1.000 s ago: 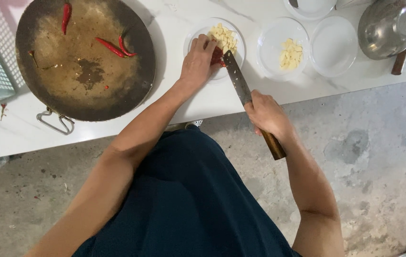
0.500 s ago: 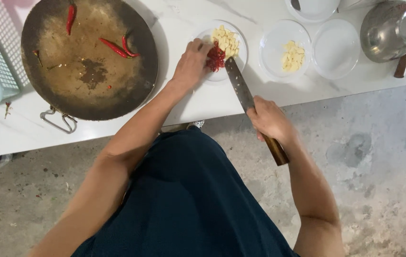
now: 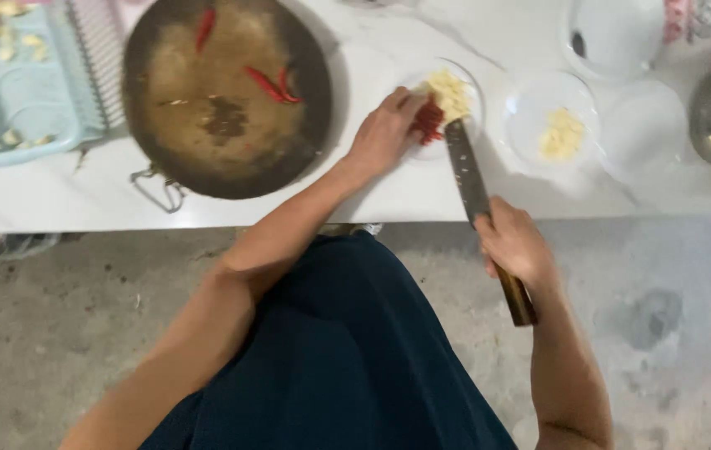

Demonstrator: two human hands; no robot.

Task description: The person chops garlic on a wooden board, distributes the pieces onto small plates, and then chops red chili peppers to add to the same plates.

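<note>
Below, white marble counter (image 3: 205, 200) over concrete floor (image 3: 663, 333); right hand (image 3: 515, 246) fingers grip knife (image 3: 472, 179).

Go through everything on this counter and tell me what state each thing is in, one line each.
Left hand: fingers on the chopped red chili.
Right hand: closed on the knife handle, blade tip at the small plate.
Small plate: holds chopped garlic and chili.
Wok: oily, with whole red chilies inside.
Glass bowl: holds a little pale chopped food.
Blue basket: pale pieces in it.
</note>
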